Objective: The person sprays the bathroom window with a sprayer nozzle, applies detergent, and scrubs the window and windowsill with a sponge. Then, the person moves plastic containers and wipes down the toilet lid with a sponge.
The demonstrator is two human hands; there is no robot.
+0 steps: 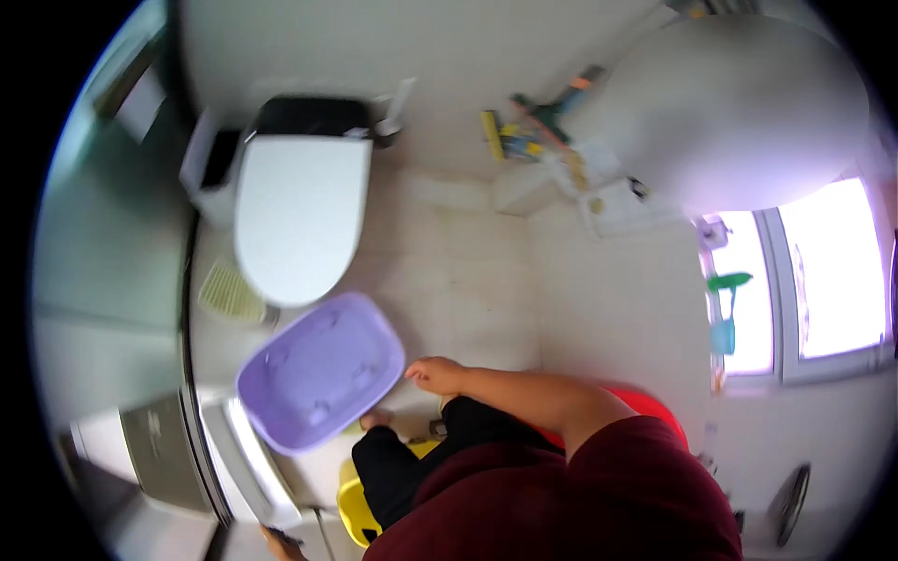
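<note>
A purple plastic basin (323, 369) lies on the floor in front of me, with small shiny shapes on its bottom. Just right of its rim is my right hand (436, 375), fingers curled, with nothing seen in them. At the bottom edge, low on the left, my left hand (281, 544) shows only in part. It is closed around a small dark object (290, 539) whose kind I cannot make out. My feet are close to the basin, and a yellow plastic item (354, 510) shows beside my dark trousers.
A toilet (301, 215) with a white lid stands beyond the basin, a toilet brush (398, 110) at its side. Left of it are a bin (213, 168) and a pale green slatted item (232, 292). A red plastic item (650, 411) is behind my right arm. Glass panels line the left.
</note>
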